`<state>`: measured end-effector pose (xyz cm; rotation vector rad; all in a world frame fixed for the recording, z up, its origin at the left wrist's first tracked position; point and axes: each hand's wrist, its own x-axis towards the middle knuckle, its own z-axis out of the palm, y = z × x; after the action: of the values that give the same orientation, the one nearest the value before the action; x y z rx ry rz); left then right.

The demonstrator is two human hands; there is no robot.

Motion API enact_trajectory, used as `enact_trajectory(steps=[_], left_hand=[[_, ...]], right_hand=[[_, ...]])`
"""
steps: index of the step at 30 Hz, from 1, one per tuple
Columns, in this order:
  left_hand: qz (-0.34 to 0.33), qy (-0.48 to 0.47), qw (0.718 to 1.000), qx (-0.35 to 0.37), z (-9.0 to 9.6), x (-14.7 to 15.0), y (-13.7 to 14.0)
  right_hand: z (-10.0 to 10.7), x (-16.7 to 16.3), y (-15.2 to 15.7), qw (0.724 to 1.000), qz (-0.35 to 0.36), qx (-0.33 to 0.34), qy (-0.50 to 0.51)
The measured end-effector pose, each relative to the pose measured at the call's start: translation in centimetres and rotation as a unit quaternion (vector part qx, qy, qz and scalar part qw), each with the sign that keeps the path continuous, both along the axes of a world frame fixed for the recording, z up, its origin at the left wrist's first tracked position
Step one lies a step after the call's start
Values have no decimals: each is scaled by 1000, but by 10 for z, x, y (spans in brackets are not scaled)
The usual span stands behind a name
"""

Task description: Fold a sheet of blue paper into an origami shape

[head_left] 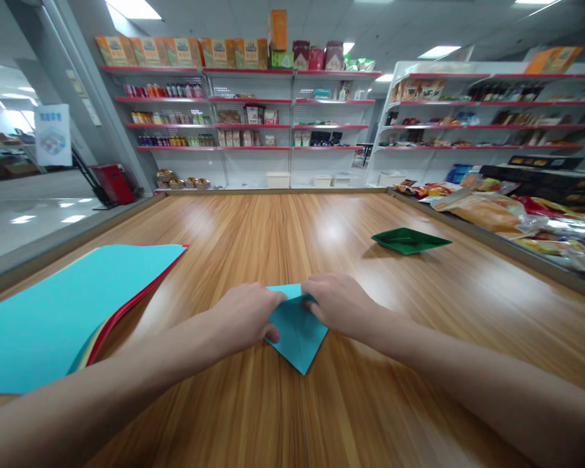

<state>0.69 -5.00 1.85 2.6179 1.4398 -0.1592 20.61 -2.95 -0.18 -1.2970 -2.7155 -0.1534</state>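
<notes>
Blue paper (299, 333) lies between your left hand (252, 313) and right hand (338, 302), both gripping its upper sides, one corner pointing back toward you.

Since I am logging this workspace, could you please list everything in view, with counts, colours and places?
Table: one, brown wood-grain, foreground
Folded paper: one, blue, near middle
Paper stack: one, blue over cream and red, left
Folded green piece: one, green, right
Packaged goods: many, mixed colours, beyond the right edge
Shelving: two runs, white with red edges, background
Bottles: many, mixed colours, left shelves
Orange boxes: several, orange, shelf tops
Sign: one, white and blue, far left
Red case: one, red, beside the sign
Ceiling lights: several, white, overhead
Left hand: one, bare, folded paper's left
Right hand: one, bare, its upper right
</notes>
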Motion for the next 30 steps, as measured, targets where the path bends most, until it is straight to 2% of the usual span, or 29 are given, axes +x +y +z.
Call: enact_trajectory(steps=[5, 11, 18, 24, 27, 30], left_hand=[[-14, -20, 1000, 14, -4, 0, -2], [-29, -28, 999, 13, -5, 3, 4], [-36, -85, 995, -24, -5, -4, 13], [-11, -98, 993, -63, -3, -14, 9], [4, -104, 992, -70, 4, -11, 4], [-12, -107, 991, -82, 12, -3, -2]], right_hand=[[3, -6, -2, 998, 53, -44, -4], [5, -11, -10, 997, 35, -65, 17], [16, -2, -16, 981, 123, -138, 54], [17, -4, -13, 987, 75, -144, 4], [17, -6, -13, 988, 69, -138, -9], [17, -5, -16, 989, 60, -136, -17]])
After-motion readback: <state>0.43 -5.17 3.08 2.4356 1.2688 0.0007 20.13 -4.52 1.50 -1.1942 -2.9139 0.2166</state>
